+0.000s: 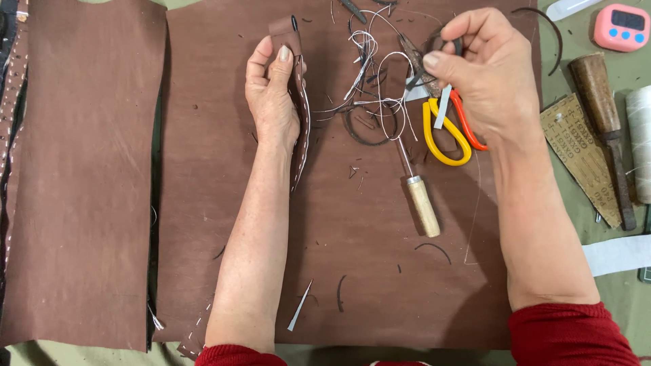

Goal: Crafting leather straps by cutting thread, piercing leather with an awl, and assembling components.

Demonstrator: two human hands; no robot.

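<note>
Here the left hand [272, 95] grips a stitched brown leather strap [298, 102] upright near the surface's far edge, while the right hand [485, 68] pinches small dark snips [417, 61] above tangled white thread [380, 88].

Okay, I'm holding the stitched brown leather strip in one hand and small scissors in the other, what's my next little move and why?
Probably bring the small dark scissors in the right hand across to the stitched brown leather strip in the left hand and snip the loose white thread. The thread trails from the strip, and the two hands are apart.
</note>
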